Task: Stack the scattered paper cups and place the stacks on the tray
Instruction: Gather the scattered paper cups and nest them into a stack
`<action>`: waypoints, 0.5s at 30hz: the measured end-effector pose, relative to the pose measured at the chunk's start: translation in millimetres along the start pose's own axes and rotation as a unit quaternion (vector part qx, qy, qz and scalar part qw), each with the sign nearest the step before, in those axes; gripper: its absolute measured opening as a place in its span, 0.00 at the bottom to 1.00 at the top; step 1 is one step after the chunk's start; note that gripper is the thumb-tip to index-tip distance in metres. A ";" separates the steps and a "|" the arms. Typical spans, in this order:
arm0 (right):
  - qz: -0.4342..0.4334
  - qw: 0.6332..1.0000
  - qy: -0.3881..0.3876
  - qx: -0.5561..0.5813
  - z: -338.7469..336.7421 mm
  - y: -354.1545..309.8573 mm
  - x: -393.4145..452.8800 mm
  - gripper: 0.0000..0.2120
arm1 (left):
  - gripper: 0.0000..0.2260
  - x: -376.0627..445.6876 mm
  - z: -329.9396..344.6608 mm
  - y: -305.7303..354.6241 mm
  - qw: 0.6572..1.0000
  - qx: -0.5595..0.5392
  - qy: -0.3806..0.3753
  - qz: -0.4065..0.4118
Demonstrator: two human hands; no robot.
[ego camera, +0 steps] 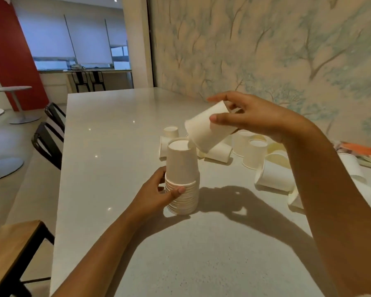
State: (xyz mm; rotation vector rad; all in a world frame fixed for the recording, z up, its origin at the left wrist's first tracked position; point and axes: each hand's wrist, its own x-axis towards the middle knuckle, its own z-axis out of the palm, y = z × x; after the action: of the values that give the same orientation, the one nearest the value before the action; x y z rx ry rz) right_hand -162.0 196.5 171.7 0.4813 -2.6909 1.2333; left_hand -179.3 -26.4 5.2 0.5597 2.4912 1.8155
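Note:
A stack of white paper cups [182, 168] stands upside down on the white table [116, 129]. My left hand [156, 194] grips its lower rims from the left. My right hand [251, 116] holds a single white paper cup [208, 127], tilted with its mouth down-left, just above and right of the stack's top. Several loose cups [274, 174] lie or stand scattered behind and to the right of the stack. A colourful flat thing, maybe the tray [364, 153], shows at the right edge, partly hidden by my right forearm.
A wallpapered wall [266, 50] runs along the table's far right side. Dark chairs [49, 133] stand by the table's left edge and a wooden seat [11, 247] sits at the lower left. Round tables [9, 88] stand farther off on the left.

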 end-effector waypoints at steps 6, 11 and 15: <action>-0.086 0.987 0.080 -0.113 49.8 -21.2 -8.8 0.24 | 0.27 -4.5 5.2 0.1 0.999 -0.049 -0.011 -0.021; -0.074 0.983 0.056 -0.159 96.5 -2.5 -11.8 0.21 | 0.26 -6.3 4.6 0.5 0.993 -0.110 -0.016 -0.030; -0.065 0.992 0.010 -0.109 94.9 14.3 -24.1 0.27 | 0.31 -9.3 6.5 2.0 0.977 -0.198 -0.050 -0.063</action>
State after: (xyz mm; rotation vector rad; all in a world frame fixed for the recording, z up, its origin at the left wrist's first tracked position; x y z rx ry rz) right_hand -144.0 138.9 93.3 0.5985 -2.6857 0.8925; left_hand -168.7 -22.6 3.0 0.4460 1.9717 2.0927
